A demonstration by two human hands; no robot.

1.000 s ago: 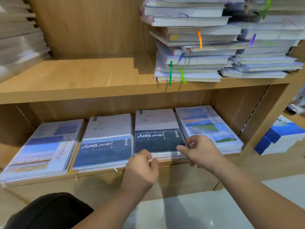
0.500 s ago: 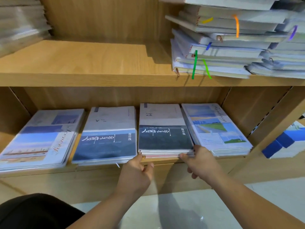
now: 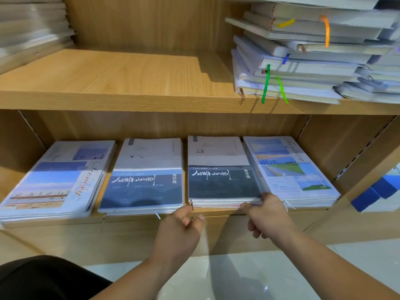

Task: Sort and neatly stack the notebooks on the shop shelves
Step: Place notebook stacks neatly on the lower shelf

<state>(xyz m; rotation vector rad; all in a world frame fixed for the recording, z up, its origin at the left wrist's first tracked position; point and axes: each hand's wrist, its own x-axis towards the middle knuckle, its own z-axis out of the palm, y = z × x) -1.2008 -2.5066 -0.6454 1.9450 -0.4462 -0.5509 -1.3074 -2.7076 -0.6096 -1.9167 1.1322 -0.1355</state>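
dark-cover stack (image 3: 223, 182) on lower shelf (image 3: 216, 212), front edge between both hands | right hand (image 3: 267, 215) pinches its near-right corner; left hand (image 3: 181, 228) slack, thumb touching near-left corner | risk: uneven push may skew it against landscape-cover stack (image 3: 290, 169) just right of the grip, or slide the top covers | count: 4 stacks here, 2 ragged piles (image 3: 303, 68) above

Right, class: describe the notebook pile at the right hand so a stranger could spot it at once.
Start at the lower shelf, which holds four piles in a row. Take the third pile from the left. Its cover has a near-black band; the pile on its left shows blue.
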